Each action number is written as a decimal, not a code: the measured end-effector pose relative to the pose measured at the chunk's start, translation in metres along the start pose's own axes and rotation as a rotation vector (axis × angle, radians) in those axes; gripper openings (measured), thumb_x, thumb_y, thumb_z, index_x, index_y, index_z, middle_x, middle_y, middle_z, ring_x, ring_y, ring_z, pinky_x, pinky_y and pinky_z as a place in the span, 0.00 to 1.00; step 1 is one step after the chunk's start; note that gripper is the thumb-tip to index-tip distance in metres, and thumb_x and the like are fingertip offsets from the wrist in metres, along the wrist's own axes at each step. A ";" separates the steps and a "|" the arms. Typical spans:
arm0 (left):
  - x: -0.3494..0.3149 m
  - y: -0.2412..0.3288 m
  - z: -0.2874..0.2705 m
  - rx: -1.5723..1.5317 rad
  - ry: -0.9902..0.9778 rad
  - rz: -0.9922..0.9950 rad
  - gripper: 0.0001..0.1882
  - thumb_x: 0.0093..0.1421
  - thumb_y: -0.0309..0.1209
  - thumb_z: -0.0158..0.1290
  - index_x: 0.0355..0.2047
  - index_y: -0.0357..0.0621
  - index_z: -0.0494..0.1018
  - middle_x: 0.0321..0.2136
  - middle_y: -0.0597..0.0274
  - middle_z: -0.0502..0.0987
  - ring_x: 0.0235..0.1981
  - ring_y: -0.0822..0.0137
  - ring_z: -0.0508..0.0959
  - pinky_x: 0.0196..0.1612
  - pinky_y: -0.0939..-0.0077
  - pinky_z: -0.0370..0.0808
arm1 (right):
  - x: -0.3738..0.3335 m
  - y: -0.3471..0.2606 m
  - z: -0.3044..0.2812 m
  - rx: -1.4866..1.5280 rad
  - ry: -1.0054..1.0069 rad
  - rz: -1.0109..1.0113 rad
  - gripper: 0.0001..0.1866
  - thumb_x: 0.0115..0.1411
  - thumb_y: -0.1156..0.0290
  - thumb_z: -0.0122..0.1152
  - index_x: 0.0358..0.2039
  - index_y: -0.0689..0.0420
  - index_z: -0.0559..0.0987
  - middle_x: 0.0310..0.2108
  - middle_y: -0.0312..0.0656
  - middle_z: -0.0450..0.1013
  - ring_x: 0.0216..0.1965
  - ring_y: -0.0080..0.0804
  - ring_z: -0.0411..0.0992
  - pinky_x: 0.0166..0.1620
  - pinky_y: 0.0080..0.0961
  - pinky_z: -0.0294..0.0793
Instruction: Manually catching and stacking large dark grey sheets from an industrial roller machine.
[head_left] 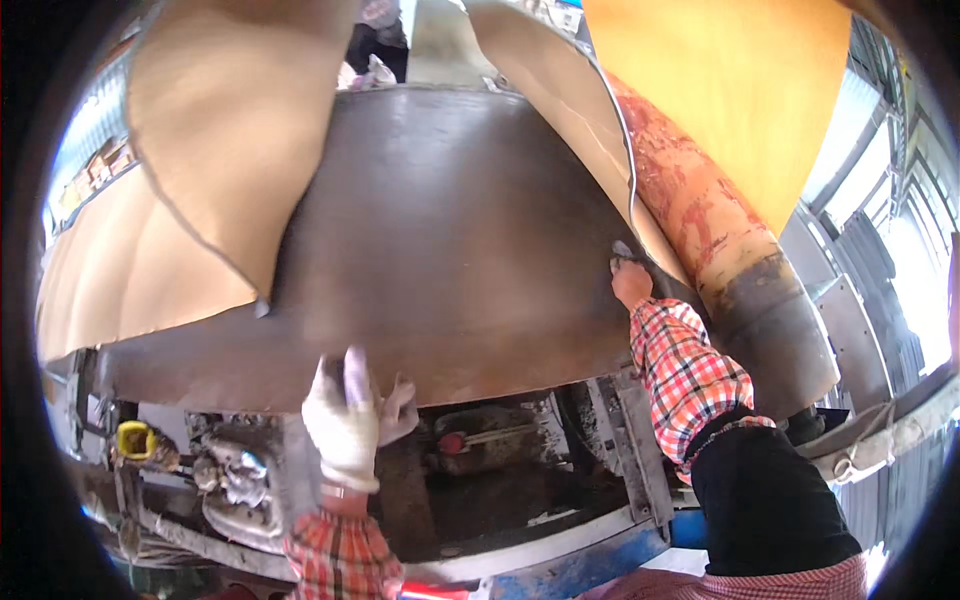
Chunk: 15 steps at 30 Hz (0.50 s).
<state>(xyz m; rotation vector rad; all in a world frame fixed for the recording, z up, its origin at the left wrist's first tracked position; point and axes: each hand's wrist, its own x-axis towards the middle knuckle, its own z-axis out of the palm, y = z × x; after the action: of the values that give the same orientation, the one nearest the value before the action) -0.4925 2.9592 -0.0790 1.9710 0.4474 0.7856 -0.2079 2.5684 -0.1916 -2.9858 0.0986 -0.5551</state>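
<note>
My left hand (343, 425), in a white glove, is raised at the near edge of a dark, smooth sheet (450, 240). Its fingers look apart, slightly smeared by motion, and I see nothing held in them. A pale, crumpled-looking shape (400, 408) shows beside it; I cannot tell whether that is part of the glove. At the dark sheet's right side, my right hand (632, 284) is closed around a small grey thing (621, 248), too small to name. That hand lies beside the lower end of a curled tan sheet (560, 100). Checked sleeves cover both forearms.
Another large tan sheet (235, 130) bends up on the left. To the right slopes a worn reddish roller (700, 190), with an orange-yellow sheet (740, 90) above. Below the near edge are a metal frame (635, 450) and a yellow-rimmed cup (135, 440). A person (378, 40) is partly visible at the far side.
</note>
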 end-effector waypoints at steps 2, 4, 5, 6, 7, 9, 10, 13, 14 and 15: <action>0.031 -0.076 0.063 0.509 0.163 0.238 0.18 0.54 0.43 0.47 0.28 0.38 0.70 0.21 0.49 0.74 0.23 0.51 0.74 0.26 0.66 0.71 | -0.010 0.022 0.072 0.081 0.153 -0.082 0.14 0.53 0.58 0.48 0.34 0.53 0.74 0.33 0.48 0.71 0.35 0.46 0.70 0.38 0.39 0.68; 0.052 -0.114 0.096 0.675 -0.042 -0.002 0.19 0.53 0.46 0.47 0.29 0.40 0.71 0.24 0.50 0.75 0.25 0.53 0.75 0.30 0.66 0.72 | -0.002 -0.006 0.079 0.153 -0.123 0.043 0.17 0.50 0.56 0.53 0.36 0.53 0.74 0.34 0.49 0.71 0.38 0.47 0.68 0.40 0.37 0.66; 0.059 -0.134 0.105 0.823 -0.066 0.012 0.18 0.53 0.45 0.47 0.29 0.41 0.71 0.24 0.52 0.75 0.26 0.53 0.75 0.31 0.66 0.72 | 0.004 -0.016 0.082 0.133 -0.144 0.039 0.18 0.49 0.56 0.53 0.38 0.52 0.74 0.35 0.49 0.71 0.39 0.47 0.68 0.40 0.37 0.66; 0.066 -0.147 0.108 0.979 -0.078 0.026 0.17 0.52 0.44 0.47 0.29 0.42 0.71 0.24 0.54 0.75 0.27 0.54 0.75 0.32 0.65 0.72 | 0.015 -0.028 0.090 0.126 -0.165 0.023 0.19 0.49 0.56 0.53 0.39 0.52 0.73 0.36 0.50 0.70 0.39 0.48 0.67 0.40 0.37 0.66; 0.071 -0.149 0.121 0.780 -0.117 0.018 0.14 0.51 0.42 0.48 0.30 0.45 0.70 0.26 0.57 0.75 0.29 0.56 0.75 0.33 0.66 0.71 | 0.034 -0.017 0.099 0.142 -0.166 0.022 0.19 0.50 0.56 0.53 0.40 0.52 0.73 0.36 0.50 0.70 0.40 0.48 0.67 0.41 0.38 0.66; 0.085 -0.174 0.131 0.896 -0.210 0.122 0.11 0.50 0.38 0.49 0.31 0.47 0.69 0.28 0.58 0.75 0.29 0.57 0.75 0.33 0.67 0.71 | 0.061 -0.016 0.144 0.139 -0.073 0.036 0.20 0.50 0.55 0.51 0.40 0.52 0.73 0.37 0.50 0.70 0.41 0.48 0.67 0.42 0.37 0.66; 0.094 -0.173 0.144 0.908 -0.243 0.141 0.10 0.49 0.37 0.50 0.31 0.48 0.69 0.29 0.58 0.75 0.30 0.57 0.75 0.34 0.68 0.71 | 0.084 -0.010 0.163 0.087 0.015 0.037 0.20 0.51 0.54 0.50 0.40 0.52 0.73 0.38 0.50 0.70 0.41 0.48 0.67 0.43 0.37 0.66; 0.119 -0.179 0.171 0.860 -0.216 0.103 0.10 0.49 0.35 0.50 0.31 0.47 0.69 0.28 0.57 0.75 0.31 0.57 0.75 0.34 0.67 0.71 | 0.144 -0.005 0.207 -0.021 -0.071 0.125 0.22 0.52 0.52 0.46 0.40 0.54 0.73 0.38 0.50 0.70 0.43 0.47 0.67 0.45 0.37 0.65; 0.125 -0.185 0.178 0.880 -0.223 0.091 0.10 0.49 0.35 0.50 0.31 0.47 0.69 0.28 0.57 0.75 0.31 0.57 0.75 0.34 0.67 0.71 | 0.156 -0.014 0.218 -0.078 -0.177 0.148 0.22 0.53 0.52 0.44 0.39 0.55 0.73 0.38 0.50 0.70 0.43 0.47 0.67 0.45 0.36 0.65; 0.130 -0.187 0.194 0.869 -0.194 0.205 0.10 0.50 0.36 0.50 0.30 0.47 0.69 0.27 0.57 0.75 0.30 0.57 0.75 0.33 0.67 0.71 | 0.184 0.012 0.236 -0.126 -0.088 0.172 0.22 0.54 0.53 0.43 0.36 0.57 0.75 0.38 0.51 0.70 0.42 0.46 0.67 0.44 0.36 0.65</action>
<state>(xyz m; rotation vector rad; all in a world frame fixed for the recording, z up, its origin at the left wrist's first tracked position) -0.2640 3.0064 -0.2662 2.9080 0.5254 0.5478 0.0480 2.5625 -0.3467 -3.0765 0.3927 -0.4127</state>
